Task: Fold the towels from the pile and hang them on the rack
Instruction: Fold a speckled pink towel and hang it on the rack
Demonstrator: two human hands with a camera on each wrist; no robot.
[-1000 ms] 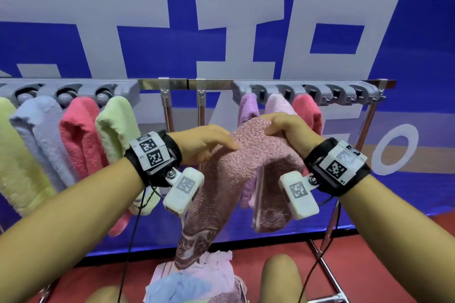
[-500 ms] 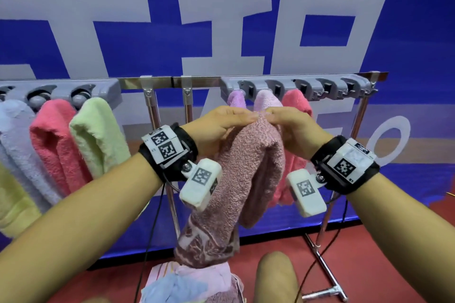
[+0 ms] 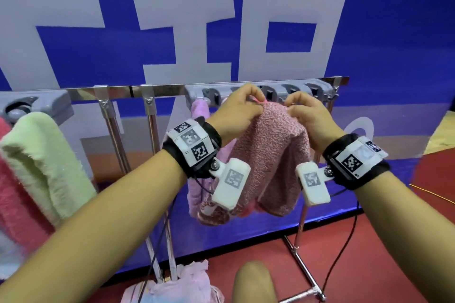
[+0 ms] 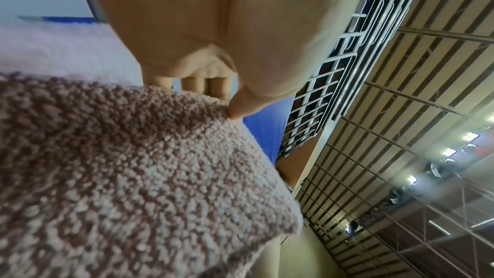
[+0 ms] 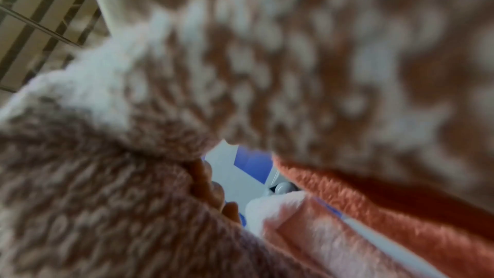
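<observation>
**Pink towel held up at the rack's clips**

Chrome rack (image 3: pixel 162 92) spans the frame. A mottled pink towel (image 3: pixel 273 155) hangs doubled just below its grey clip holder (image 3: pixel 197 92). Left hand (image 3: pixel 236 110) and right hand (image 3: pixel 310 115) each pinch its top fold. A green towel (image 3: pixel 46 162) hangs left.

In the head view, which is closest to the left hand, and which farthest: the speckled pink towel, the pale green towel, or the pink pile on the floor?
1. Speckled pink terry towel: pinched by the left hand.
2. Pale green towel: hanging far left.
3. Pink pile: on the floor below.
</observation>
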